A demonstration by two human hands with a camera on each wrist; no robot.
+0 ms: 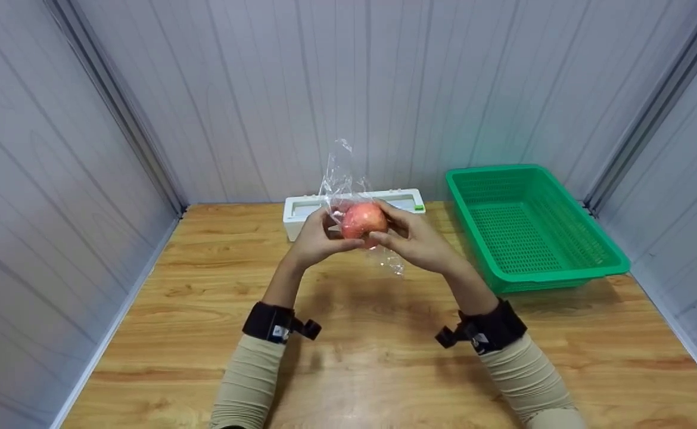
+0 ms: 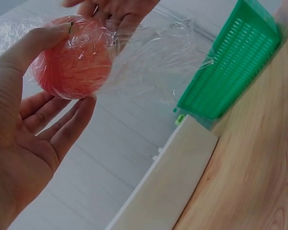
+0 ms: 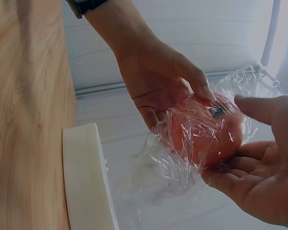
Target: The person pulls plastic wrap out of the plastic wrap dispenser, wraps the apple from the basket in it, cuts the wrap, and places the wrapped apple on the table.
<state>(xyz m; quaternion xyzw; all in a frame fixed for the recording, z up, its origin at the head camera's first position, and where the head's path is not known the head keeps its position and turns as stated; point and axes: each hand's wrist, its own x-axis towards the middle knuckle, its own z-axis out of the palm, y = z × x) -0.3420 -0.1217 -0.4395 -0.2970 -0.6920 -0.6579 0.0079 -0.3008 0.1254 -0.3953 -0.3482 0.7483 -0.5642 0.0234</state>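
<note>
Above the wooden table, both hands hold a red apple (image 1: 365, 218) wrapped in clear plastic film (image 1: 338, 176). My left hand (image 1: 313, 239) grips the apple's left side, its thumb on top near the stem in the left wrist view. From the other side, my right hand (image 1: 425, 244) has thumb and fingers around the fruit. Film clings in wrinkles over the apple (image 3: 206, 132), and loose ends (image 2: 153, 60) stick out on both sides. Behind the hands stands a long white box (image 1: 294, 225) with a small green piece at its right end, partly hidden by the hands.
A green perforated plastic basket (image 1: 563, 276) stands at the back right of the wooden table (image 1: 217, 286). Pale panel walls (image 1: 253, 101) enclose the back and both sides. Black straps (image 1: 268, 322) with small mounts sit on both wrists.
</note>
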